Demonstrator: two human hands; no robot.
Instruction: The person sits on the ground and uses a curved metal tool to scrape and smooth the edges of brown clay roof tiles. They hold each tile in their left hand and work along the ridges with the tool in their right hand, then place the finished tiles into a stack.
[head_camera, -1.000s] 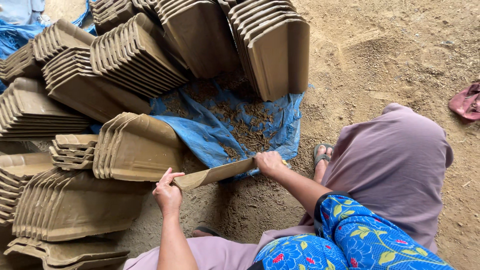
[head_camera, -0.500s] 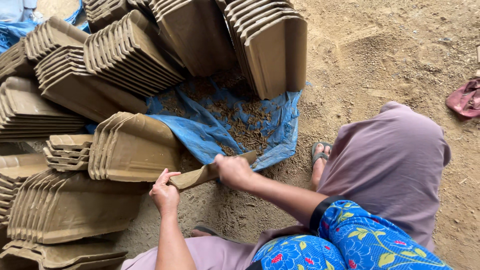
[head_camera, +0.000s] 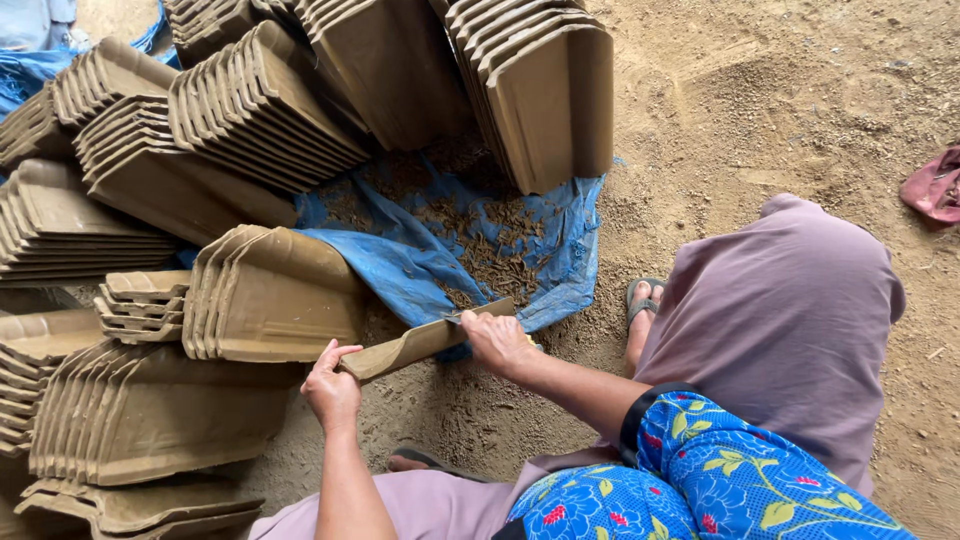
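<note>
My left hand (head_camera: 332, 392) grips the near end of an unfired clay tile (head_camera: 425, 340); my right hand (head_camera: 497, 340) pinches a small blade, trimming. Shavings (head_camera: 490, 245) litter the blue tarp (head_camera: 400, 265); many stacked tiles (head_camera: 265, 295) sit around.

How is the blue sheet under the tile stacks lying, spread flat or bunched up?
Partly bunched up. The blue sheet shows folds and a raised ridge beside a tile stack, with brown scraps scattered over it.
</note>
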